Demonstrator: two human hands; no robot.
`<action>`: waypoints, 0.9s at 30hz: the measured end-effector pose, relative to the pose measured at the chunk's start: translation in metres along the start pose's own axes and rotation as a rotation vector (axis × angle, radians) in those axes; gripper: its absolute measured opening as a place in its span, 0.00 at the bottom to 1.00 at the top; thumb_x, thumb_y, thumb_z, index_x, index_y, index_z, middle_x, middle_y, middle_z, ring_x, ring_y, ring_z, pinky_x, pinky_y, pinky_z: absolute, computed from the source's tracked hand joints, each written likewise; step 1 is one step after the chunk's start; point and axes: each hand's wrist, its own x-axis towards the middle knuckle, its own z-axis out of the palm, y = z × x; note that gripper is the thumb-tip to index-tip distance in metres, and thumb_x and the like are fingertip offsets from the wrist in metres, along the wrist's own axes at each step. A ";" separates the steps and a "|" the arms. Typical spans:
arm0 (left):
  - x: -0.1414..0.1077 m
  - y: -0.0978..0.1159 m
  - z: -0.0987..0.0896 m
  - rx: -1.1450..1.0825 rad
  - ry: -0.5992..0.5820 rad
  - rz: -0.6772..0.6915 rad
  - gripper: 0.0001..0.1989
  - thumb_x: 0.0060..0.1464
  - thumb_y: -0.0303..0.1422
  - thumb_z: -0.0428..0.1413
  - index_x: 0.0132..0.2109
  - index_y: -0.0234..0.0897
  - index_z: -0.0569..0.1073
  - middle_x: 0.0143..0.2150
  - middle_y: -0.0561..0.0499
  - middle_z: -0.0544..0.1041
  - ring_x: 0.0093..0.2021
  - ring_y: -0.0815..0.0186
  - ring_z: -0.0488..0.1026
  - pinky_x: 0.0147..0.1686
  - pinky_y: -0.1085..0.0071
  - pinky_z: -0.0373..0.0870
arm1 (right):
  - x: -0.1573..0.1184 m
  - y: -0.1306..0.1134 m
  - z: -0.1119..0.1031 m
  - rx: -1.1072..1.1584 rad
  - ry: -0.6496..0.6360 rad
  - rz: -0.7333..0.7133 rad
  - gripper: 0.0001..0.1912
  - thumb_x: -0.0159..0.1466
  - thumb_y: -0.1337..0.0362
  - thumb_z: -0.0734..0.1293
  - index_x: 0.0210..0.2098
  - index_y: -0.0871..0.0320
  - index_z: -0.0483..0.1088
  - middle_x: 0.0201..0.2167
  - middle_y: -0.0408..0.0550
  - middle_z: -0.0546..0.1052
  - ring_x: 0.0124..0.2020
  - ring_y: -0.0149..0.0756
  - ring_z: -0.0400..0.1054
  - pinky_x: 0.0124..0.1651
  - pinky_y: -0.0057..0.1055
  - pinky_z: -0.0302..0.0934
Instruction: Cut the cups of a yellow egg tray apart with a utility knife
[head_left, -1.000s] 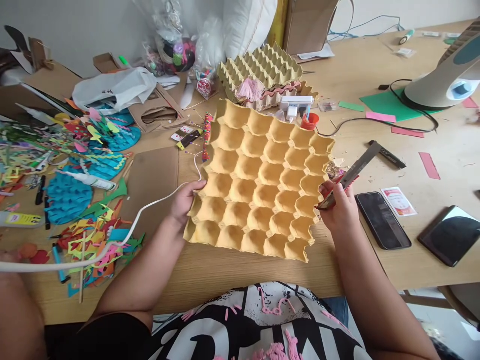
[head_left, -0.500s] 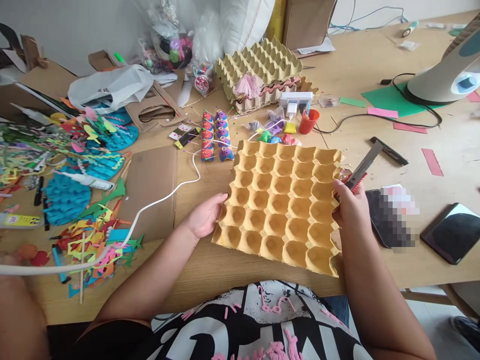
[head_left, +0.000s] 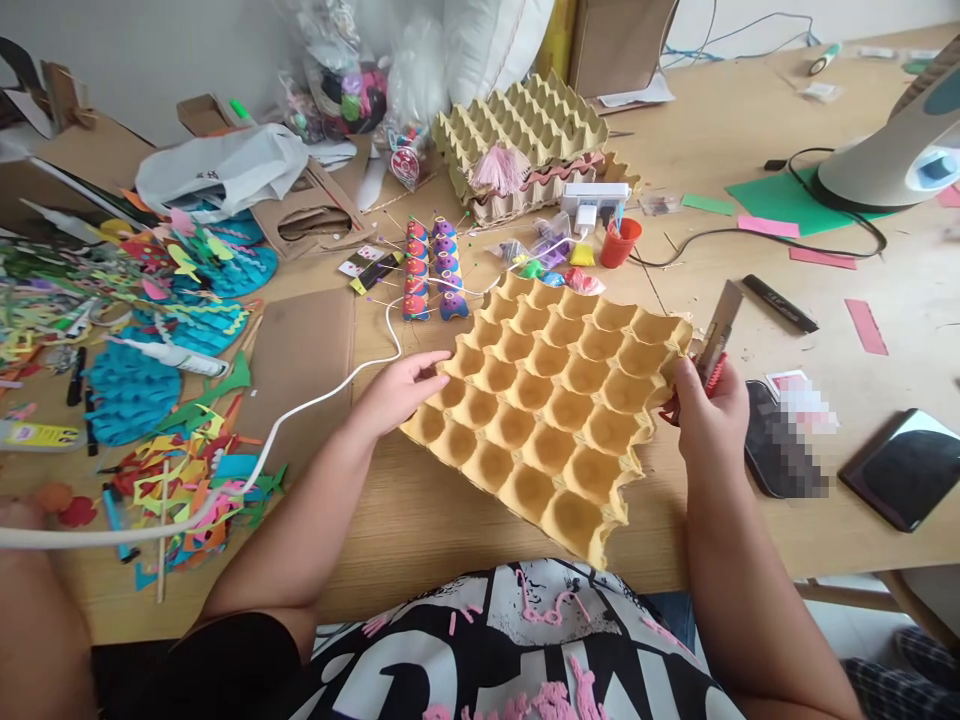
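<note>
A yellow egg tray (head_left: 532,400) is held tilted above the table in front of me, its cups facing up. My left hand (head_left: 401,390) grips its left edge, thumb towards the top and the other fingers partly hidden. At the upper right corner, my right hand (head_left: 709,395) is closed around a red-handled utility knife (head_left: 720,325) with its wide blade pointing up and away. The thumb of that hand lies against the tray's corner; its other fingers are mostly hidden behind.
Stacked egg trays (head_left: 517,130) stand at the back by a red cup (head_left: 620,242). Painted egg-carton strips (head_left: 416,270) lie mid-table. A white cable (head_left: 330,395) crosses the left, beside colourful paper scraps (head_left: 199,480). Phones (head_left: 904,468) lie right; another person's arm (head_left: 45,620) shows at left.
The egg tray has turned clockwise, its near right corner swinging left and towards me. My left hand has moved slightly up; the knife in my right hand now points more upright.
</note>
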 end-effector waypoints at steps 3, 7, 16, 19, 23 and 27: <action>0.009 0.010 -0.016 0.193 -0.029 0.127 0.30 0.57 0.44 0.65 0.64 0.38 0.79 0.51 0.47 0.84 0.42 0.62 0.77 0.46 0.70 0.74 | -0.004 -0.003 -0.008 0.022 -0.045 -0.110 0.20 0.60 0.45 0.78 0.30 0.51 0.71 0.20 0.37 0.69 0.18 0.30 0.63 0.17 0.29 0.59; 0.026 0.018 -0.029 0.255 -0.065 0.207 0.31 0.56 0.48 0.64 0.63 0.37 0.79 0.54 0.45 0.83 0.46 0.59 0.78 0.50 0.65 0.75 | -0.003 -0.011 -0.023 -0.071 -0.217 -0.119 0.17 0.60 0.46 0.77 0.31 0.51 0.73 0.20 0.40 0.73 0.20 0.35 0.68 0.22 0.34 0.64; 0.063 0.015 -0.050 0.331 -0.252 0.221 0.32 0.52 0.52 0.65 0.59 0.39 0.81 0.57 0.44 0.83 0.55 0.52 0.79 0.58 0.57 0.75 | 0.002 -0.015 -0.016 -0.099 -0.043 -0.100 0.16 0.66 0.50 0.71 0.29 0.53 0.71 0.23 0.42 0.77 0.20 0.30 0.66 0.23 0.29 0.63; 0.073 0.018 -0.050 0.403 -0.318 0.200 0.32 0.51 0.52 0.64 0.59 0.41 0.81 0.54 0.46 0.84 0.52 0.53 0.80 0.57 0.57 0.76 | 0.000 -0.011 -0.010 -0.125 -0.079 -0.054 0.17 0.64 0.48 0.73 0.29 0.53 0.71 0.23 0.41 0.77 0.20 0.29 0.67 0.23 0.27 0.63; 0.084 0.019 -0.044 0.452 -0.382 0.214 0.30 0.51 0.51 0.63 0.57 0.42 0.82 0.55 0.47 0.84 0.55 0.53 0.80 0.58 0.58 0.75 | -0.002 -0.009 -0.006 -0.149 -0.107 -0.060 0.18 0.64 0.48 0.73 0.28 0.54 0.71 0.22 0.40 0.74 0.20 0.28 0.65 0.23 0.26 0.61; 0.094 0.016 -0.041 0.536 -0.378 0.282 0.28 0.55 0.48 0.60 0.59 0.41 0.82 0.57 0.46 0.83 0.55 0.54 0.80 0.59 0.59 0.74 | -0.002 -0.009 -0.005 -0.158 -0.124 -0.065 0.18 0.64 0.48 0.73 0.28 0.54 0.72 0.22 0.39 0.74 0.20 0.28 0.65 0.23 0.26 0.61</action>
